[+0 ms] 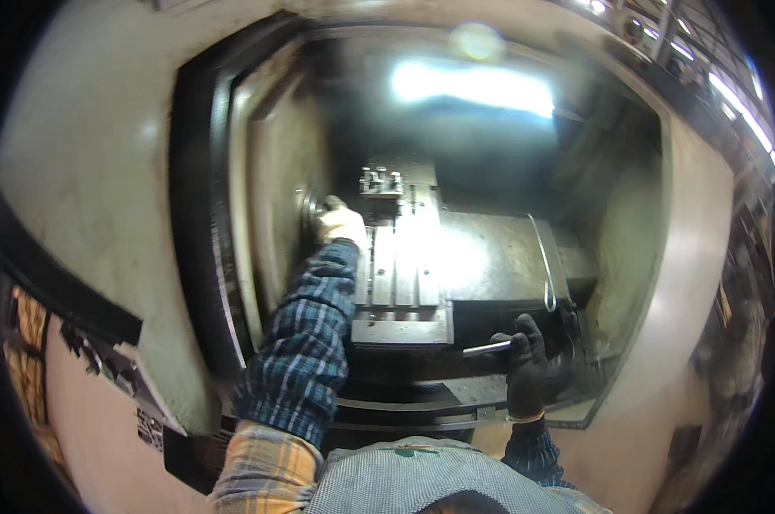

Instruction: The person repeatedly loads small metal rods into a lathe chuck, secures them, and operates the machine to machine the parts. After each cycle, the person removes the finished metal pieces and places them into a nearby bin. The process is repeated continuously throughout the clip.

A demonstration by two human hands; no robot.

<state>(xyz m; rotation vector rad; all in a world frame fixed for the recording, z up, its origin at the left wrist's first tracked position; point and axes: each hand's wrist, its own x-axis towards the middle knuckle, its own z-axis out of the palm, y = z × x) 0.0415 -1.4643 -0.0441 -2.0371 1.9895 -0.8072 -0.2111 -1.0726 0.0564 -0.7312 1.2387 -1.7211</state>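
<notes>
Grey textured garment, worn across my chest: nearest the camera, at the lower middle of the view, with a small green and red mark near its top edge.

Machine enclosure: one, pale, with a wide opening before me; interior dark toward the back, black edging along the left of the opening.

Slotted metal table: one, mid-opening, straight grooves running away from me; strong glare on its right part.

Flat metal cover: one, right of the table, partly washed out by glare.

Left sleeve: dark blue plaid, orange and grey plaid nearer my shoulder; reaches forward into the opening, left of the table.

Light strip: one, white, glaring high at the back.

My right hand: dark glove, low at the right, before the flat cover; fingers partly bent, holding the short rod listed last.

My left hand: pale glove, fingers partly curled at the round fitting; whether they grip it, I cannot tell.

Hooked rod: thin, over the flat cover, looped at its near end.

Round metal fitting: on the left inner wall, at my left fingertips.

Bolted block: far end of the table, several upright bolts.

Short metal rod: in my right hand, bare end pointing left.
</notes>
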